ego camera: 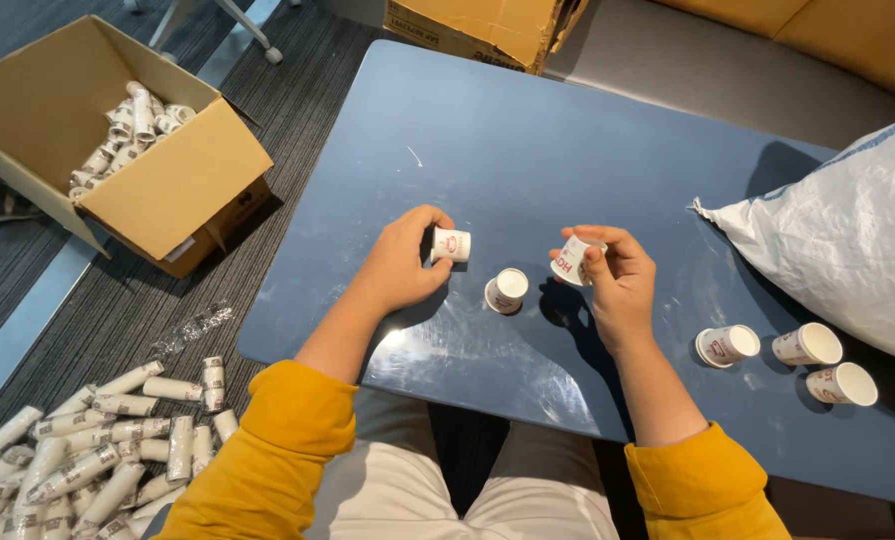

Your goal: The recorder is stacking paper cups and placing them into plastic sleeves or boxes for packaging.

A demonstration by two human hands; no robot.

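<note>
Both hands are up over the blue bench, each closed on a small white paper cup. The left hand pinches its cup on its side between thumb and fingers, mouth turned toward three o'clock. The right hand grips a second cup tilted, fingertips curled over its rim. Between them, at about six o'clock from the gap, a third cup lies on the bench. Three more cups lie loose near the white sack at four o'clock. A light grip looks best here: thin paper walls dent easily, so hold near the stiffer rim and keep each cup's axis steady. Wrapped cup sleeves litter the floor at eight o'clock, beside an open carton.
</note>
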